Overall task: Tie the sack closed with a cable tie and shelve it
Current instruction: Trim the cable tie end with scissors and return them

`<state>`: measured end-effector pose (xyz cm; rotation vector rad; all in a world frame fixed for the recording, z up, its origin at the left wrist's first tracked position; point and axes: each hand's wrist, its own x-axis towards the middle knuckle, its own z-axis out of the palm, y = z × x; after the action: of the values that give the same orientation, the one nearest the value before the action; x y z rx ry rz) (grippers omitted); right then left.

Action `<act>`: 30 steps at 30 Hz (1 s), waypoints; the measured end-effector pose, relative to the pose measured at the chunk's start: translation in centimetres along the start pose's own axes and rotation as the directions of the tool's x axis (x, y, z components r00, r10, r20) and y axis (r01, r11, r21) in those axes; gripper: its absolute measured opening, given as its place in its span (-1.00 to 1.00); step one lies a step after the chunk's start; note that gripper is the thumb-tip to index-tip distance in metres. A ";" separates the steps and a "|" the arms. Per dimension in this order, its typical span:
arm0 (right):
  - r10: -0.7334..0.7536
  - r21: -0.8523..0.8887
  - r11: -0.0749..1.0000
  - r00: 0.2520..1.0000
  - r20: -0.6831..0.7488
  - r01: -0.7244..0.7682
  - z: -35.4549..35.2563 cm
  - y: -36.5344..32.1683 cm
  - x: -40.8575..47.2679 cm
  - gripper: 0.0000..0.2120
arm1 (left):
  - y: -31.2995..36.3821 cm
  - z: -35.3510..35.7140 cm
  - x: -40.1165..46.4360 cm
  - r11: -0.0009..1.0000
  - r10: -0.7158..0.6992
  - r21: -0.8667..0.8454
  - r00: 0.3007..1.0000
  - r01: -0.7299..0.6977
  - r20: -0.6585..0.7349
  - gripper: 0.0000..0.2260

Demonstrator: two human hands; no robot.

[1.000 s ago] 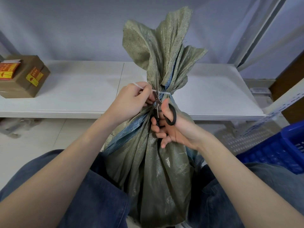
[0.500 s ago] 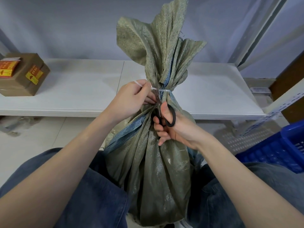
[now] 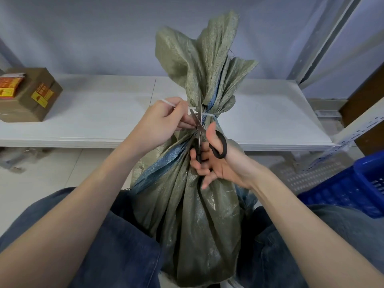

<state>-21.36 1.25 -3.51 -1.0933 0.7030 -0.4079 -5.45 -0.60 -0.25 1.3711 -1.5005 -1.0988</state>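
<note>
The cardboard box sits at the far left of the white shelf, as it did a second ago. Nearer the middle, the left hand pinches the free tail of the cable tie, fingers curled round it and drawing it out to the left, away from the sack's neck. What has changed over the last second is at the scissors: before, their blades lay close together against the tie, and now they stand parted with the tail between them, just beside the tie's head. I judge from this that the tie is already cinched and the trimming cut is about to be made; shelving is not yet begun.

The sack stands upright between the person's knees, in front of the shelf, its gathered neck bound by the tie and its mouth flaring above. The right hand comes up from below right, palm toward the sack, thumb through one black loop and fingers curled through the other, so it is clamped on the scissors. Both forearms reach in from the lower corners and meet at the neck. At far right a blue crate rests on the floor.
</note>
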 end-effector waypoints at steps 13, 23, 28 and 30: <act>0.023 0.089 0.996 0.999 0.023 -0.025 -0.1 -1.2 -3.6 -0.42 | 1.2 -1.7 -1.7 0.994 0.090 0.088 0.960 -0.069 -0.266 -0.85; -0.308 -0.345 0.926 0.836 -0.455 0.153 0.9 -5.1 -6.7 -0.63 | 5.1 -2.2 -3.0 0.979 0.197 0.095 0.951 -0.179 -0.237 -0.81; -0.388 -0.498 0.864 0.728 -0.565 0.074 0.9 -9.4 -8.4 -0.76 | 8.6 -2.1 -2.7 0.956 0.292 0.098 0.932 -0.277 -0.213 -0.82; -0.426 -0.593 0.805 0.712 -0.558 0.017 0.8 -11.2 -9.1 -0.82 | 10.1 -1.9 -2.3 0.940 0.338 0.118 0.918 -0.319 -0.208 -0.82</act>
<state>-26.89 2.77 9.76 -1.6194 1.4028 -0.8903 -6.45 1.85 9.97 1.1958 -1.5496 -0.6540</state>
